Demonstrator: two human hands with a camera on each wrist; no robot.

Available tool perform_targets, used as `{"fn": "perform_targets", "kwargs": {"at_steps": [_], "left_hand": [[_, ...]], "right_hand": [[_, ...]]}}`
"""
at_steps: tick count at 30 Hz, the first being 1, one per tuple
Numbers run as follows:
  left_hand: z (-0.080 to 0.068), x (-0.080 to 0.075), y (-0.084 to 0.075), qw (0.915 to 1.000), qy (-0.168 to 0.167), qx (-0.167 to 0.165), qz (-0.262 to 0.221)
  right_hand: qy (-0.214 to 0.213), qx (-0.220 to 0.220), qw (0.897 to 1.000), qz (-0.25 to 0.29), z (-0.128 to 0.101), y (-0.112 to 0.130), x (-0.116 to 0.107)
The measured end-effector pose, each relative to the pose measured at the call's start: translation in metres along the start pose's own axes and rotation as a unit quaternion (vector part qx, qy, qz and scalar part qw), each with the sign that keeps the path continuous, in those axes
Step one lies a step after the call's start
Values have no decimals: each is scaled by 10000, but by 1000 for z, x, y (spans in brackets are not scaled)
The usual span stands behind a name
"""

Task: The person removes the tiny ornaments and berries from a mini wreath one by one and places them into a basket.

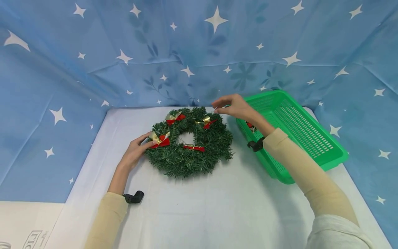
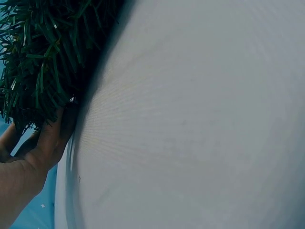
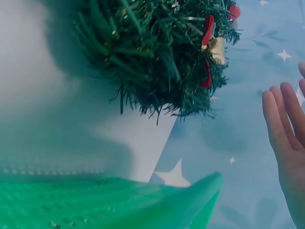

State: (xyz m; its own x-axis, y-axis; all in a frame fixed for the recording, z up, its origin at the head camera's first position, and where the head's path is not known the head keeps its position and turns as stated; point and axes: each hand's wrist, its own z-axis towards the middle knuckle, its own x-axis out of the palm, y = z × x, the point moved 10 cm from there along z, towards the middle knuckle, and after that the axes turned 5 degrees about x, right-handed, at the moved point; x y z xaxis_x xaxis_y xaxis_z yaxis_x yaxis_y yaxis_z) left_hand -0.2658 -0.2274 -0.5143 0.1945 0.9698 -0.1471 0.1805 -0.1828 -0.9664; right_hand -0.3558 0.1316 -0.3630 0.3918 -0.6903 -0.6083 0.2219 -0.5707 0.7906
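Note:
A green wreath of artificial pine lies on the white table, with several red and gold bows around its ring. My left hand grips the wreath's left edge, thumb near a red bow with gold ribbon. In the left wrist view, the fingers reach under the green needles, their tips hidden. My right hand hovers just past the wreath's back right rim, near another bow. Its fingers are slightly bent with nothing visible between them; in the right wrist view, the hand is apart from the wreath.
A green plastic basket with perforated sides stands at the right, under my right forearm. A small red and dark item shows at its left side, partly covered by the arm. Blue star-patterned cloth hangs behind and along the sides.

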Motion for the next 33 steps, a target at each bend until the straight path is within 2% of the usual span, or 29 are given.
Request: {"fn": "perform_targets", "kwargs": {"at_steps": [23,30,33], "left_hand": [[0,-1,-3,9999,-67,113,109],[0,-3,-2,9998,-131,71,155],[-1,-2,-3,9998,-89,65,180]], "right_hand": [[203,-136,9997,-5,29,16,33],[310,-237,9991,-135,39,23,46],[333,-144,9990,-242,45,23,54]]}}
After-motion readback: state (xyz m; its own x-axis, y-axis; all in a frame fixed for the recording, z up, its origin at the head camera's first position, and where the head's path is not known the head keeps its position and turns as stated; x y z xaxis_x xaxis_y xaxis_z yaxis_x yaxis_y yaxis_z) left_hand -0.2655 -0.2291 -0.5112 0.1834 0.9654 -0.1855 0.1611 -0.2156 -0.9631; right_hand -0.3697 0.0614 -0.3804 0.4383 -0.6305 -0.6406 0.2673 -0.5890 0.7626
